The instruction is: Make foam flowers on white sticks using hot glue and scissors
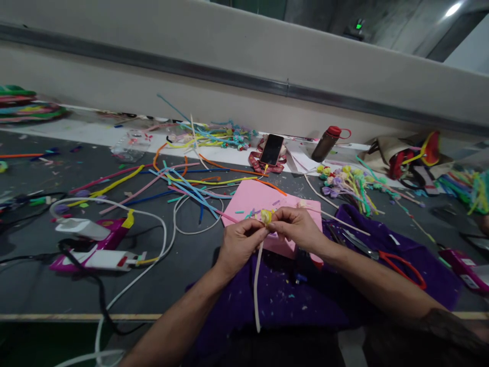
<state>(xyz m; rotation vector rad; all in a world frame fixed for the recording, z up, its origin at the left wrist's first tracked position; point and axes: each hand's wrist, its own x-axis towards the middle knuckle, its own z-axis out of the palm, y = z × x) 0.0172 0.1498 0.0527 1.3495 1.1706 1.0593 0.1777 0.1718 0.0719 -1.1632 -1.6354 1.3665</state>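
Note:
My left hand (241, 243) and my right hand (297, 225) meet over a pink sheet (250, 196). Between their pinched fingertips is a small yellow pipe-cleaner flower (266, 216). A long whitish stem (257, 290) hangs down from just under the fingers, over a purple cloth (225, 316). Both thumbs press close together below the bloom; the fingers hide where stem and flower join. Short turquoise and purple snippets lie on the pink sheet. To the right of my right hand, scissors with orange handles (401, 265) rest on the purple cloth.
Loose coloured pipe cleaners (187, 186) spread across the dark table left of centre. A power strip (110, 237) with chargers and cables sits at left. Behind are a phone (272, 150), a bottle (326, 145) and finished flower bunches (347, 186).

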